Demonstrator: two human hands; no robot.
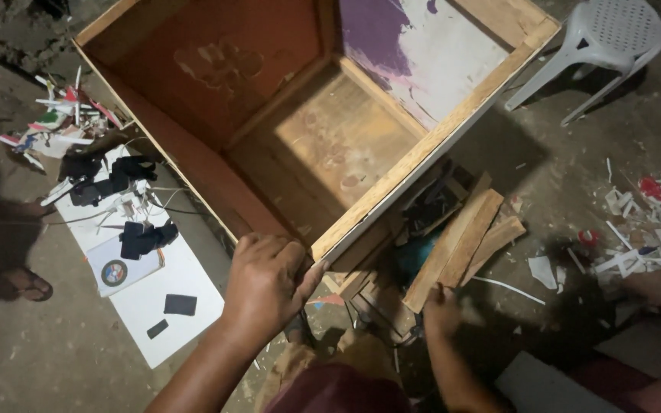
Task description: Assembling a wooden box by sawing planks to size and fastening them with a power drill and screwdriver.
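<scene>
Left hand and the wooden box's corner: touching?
Touching. The head view shows the left hand wrapped over the wooden box at its near corner, fingers on the edge.

Box point(361, 138): raw wood — matt, dusty, purple paint patches
Planks point(460, 245): bare rough wood
Stool point(606, 38): smooth white plastic
Floor point(55, 359): rough concrete — gritty

Dim, warm light from above — my right hand point(441, 310) sinks into blurred shadow, floor corners go dark, and everything looks soft and grainy.

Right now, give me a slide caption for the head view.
Left hand grips the corner of an open wooden box; right hand reaches among wood strips.
</scene>
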